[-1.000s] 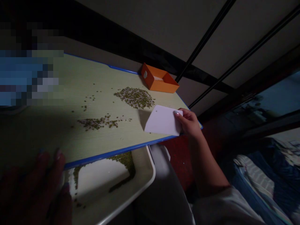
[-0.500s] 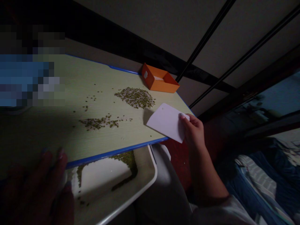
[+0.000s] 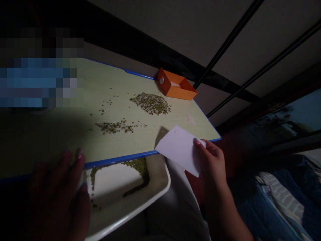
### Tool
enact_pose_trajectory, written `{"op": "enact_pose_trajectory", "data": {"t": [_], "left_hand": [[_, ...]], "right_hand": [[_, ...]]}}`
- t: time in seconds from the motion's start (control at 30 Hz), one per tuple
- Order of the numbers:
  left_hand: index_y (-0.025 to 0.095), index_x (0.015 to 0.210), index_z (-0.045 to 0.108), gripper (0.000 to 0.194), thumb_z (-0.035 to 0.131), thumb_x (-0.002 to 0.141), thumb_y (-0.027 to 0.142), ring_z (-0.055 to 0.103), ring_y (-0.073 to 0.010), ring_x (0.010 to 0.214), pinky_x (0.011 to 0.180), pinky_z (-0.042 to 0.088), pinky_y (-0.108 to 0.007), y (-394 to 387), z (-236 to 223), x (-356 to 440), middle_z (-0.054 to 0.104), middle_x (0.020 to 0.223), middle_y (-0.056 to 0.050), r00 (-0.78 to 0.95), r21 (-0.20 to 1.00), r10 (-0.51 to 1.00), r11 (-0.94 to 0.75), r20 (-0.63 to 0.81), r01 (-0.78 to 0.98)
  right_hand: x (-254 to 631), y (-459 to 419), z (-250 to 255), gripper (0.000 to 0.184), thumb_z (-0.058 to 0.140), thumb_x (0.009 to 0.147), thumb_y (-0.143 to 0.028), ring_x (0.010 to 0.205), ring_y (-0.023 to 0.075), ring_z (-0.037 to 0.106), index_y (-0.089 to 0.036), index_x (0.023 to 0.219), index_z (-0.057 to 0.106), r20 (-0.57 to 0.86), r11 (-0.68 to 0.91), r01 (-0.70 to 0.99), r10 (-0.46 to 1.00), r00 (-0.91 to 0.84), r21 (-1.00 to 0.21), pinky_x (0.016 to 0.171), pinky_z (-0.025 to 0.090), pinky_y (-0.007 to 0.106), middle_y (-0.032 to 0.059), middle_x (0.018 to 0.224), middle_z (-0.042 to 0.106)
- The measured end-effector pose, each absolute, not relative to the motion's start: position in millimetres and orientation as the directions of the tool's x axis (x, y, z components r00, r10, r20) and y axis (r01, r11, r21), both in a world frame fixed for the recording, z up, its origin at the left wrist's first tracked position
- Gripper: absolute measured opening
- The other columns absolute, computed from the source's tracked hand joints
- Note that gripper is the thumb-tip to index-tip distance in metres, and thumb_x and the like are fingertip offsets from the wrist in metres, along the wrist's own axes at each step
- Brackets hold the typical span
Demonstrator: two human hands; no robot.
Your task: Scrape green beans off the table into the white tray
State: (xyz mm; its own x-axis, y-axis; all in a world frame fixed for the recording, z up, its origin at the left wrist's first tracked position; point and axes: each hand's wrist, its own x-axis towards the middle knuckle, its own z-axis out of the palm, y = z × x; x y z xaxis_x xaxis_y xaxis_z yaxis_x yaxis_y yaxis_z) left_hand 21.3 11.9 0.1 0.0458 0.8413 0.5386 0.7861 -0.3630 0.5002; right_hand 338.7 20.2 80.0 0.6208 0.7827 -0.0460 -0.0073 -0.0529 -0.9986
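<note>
My right hand (image 3: 213,159) pinches a white card (image 3: 179,145) by its right end, thumb on top. The card slants over the table's blue front edge, its far left corner near the tabletop. Left of it, a larger pile of small green beans mixed with pale bits (image 3: 151,103) and a smaller scattered heap (image 3: 115,126) lie on the pale green table (image 3: 125,144). My left hand (image 3: 62,187), in deep shadow, rests at the front edge with fingers apart. Beside it, under the edge, a white tub (image 3: 160,182) holds green beans along its sides.
An orange open box (image 3: 179,88) stands at the table's back right corner. Pale bits (image 3: 190,118) lie on the right part of the table. Blurred blue shapes fill the far left. A wall with dark strips runs behind, and blue and striped cloth (image 3: 281,197) lies at lower right.
My right hand has brought the card toward me, down to the front edge. A stray bean near that edge no longer shows. The view has shifted slightly; my left hand stays by the edge.
</note>
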Motion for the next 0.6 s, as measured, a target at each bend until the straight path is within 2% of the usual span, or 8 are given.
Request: {"op": "enact_pose_trajectory", "data": {"t": [0.2, 0.27, 0.33, 0.37, 0.43, 0.47, 0.5, 0.6], "left_hand": [[0.041, 0.150, 0.022, 0.069, 0.046, 0.088, 0.027, 0.016, -0.0312, 0.156, 0.131, 0.015, -0.064, 11, 2, 23, 0.021, 0.168, 0.014, 0.014, 0.484, 0.839, -0.328, 0.544, 0.811], [0.042, 0.150, 0.022, 0.069, 0.046, 0.087, 0.027, 0.017, -0.0307, 0.156, 0.131, 0.015, -0.063, 9, 2, 23, 0.021, 0.167, 0.015, 0.010, 0.489, 0.844, -0.320, 0.536, 0.811], [0.042, 0.150, 0.022, 0.069, 0.046, 0.087, 0.027, 0.017, -0.0305, 0.156, 0.131, 0.016, -0.063, 9, 2, 24, 0.022, 0.167, 0.015, 0.003, 0.489, 0.846, -0.311, 0.534, 0.815], [0.042, 0.150, 0.021, 0.069, 0.045, 0.087, 0.027, 0.017, -0.0305, 0.156, 0.131, 0.016, -0.063, 9, 2, 23, 0.022, 0.167, 0.014, 0.006, 0.484, 0.847, -0.309, 0.531, 0.819], [0.042, 0.151, 0.021, 0.069, 0.044, 0.087, 0.028, 0.016, -0.0302, 0.156, 0.131, 0.015, -0.063, 10, 2, 23, 0.020, 0.168, 0.015, 0.012, 0.480, 0.844, -0.317, 0.537, 0.818], [0.042, 0.151, 0.021, 0.069, 0.044, 0.087, 0.028, 0.016, -0.0297, 0.156, 0.131, 0.014, -0.062, 11, 1, 23, 0.019, 0.168, 0.016, 0.015, 0.480, 0.840, -0.325, 0.542, 0.815], [0.042, 0.151, 0.021, 0.069, 0.044, 0.087, 0.028, 0.016, -0.0290, 0.157, 0.132, 0.013, -0.061, 11, 0, 22, 0.019, 0.167, 0.017, 0.018, 0.481, 0.836, -0.332, 0.548, 0.811], [0.043, 0.150, 0.022, 0.072, 0.045, 0.083, 0.029, 0.015, -0.0295, 0.157, 0.132, 0.013, -0.059, 12, -4, 19, 0.019, 0.167, 0.018, 0.035, 0.486, 0.829, -0.362, 0.559, 0.796]], "right_hand": [[317, 5, 76, 0.030, 0.082, 0.071, -0.049, 0.045, 0.0136, 0.054, -0.020, 0.071, 0.072, -0.009, -0.030, 0.030, 0.839, 0.545, -0.999, 0.042, 0.039, 0.024, 0.0011, 0.058, 0.065], [312, -6, 74, 0.025, 0.077, 0.078, -0.047, 0.045, 0.0153, 0.056, -0.023, 0.071, 0.072, 0.089, 0.034, 0.109, 0.827, 0.555, -0.993, 0.041, 0.040, 0.025, 0.0012, 0.059, 0.066], [306, -19, 75, 0.016, 0.071, 0.086, -0.040, 0.048, 0.0180, 0.060, -0.027, 0.077, 0.073, 0.302, 0.140, 0.321, 0.786, 0.540, -0.937, 0.040, 0.044, 0.028, 0.0011, 0.062, 0.067], [303, -25, 78, 0.007, 0.070, 0.088, -0.033, 0.053, 0.0199, 0.065, -0.030, 0.083, 0.074, 0.459, 0.219, 0.482, 0.757, 0.465, -0.849, 0.043, 0.049, 0.030, 0.0013, 0.066, 0.071], [294, -34, 85, 0.021, 0.063, 0.091, -0.024, 0.074, 0.0251, 0.075, -0.032, 0.107, 0.073, 0.725, 0.488, 0.682, 0.682, 0.091, -0.545, 0.066, 0.063, 0.041, 0.0037, 0.084, 0.079], [289, -36, 89, 0.028, 0.059, 0.092, -0.023, 0.081, 0.0255, 0.077, -0.030, 0.116, 0.071, 0.745, 0.599, 0.702, 0.651, -0.146, -0.385, 0.075, 0.065, 0.044, 0.0047, 0.090, 0.081], [283, -37, 92, 0.030, 0.059, 0.093, -0.022, 0.089, 0.0254, 0.077, -0.027, 0.120, 0.069, 0.704, 0.636, 0.720, 0.645, -0.297, -0.278, 0.083, 0.066, 0.044, 0.0063, 0.097, 0.081], [265, -32, 90, 0.024, 0.061, 0.090, -0.016, 0.098, 0.0234, 0.077, -0.024, 0.109, 0.073, 0.727, 0.622, 0.775, 0.584, -0.362, -0.114, 0.088, 0.066, 0.041, 0.0062, 0.102, 0.081]]}}
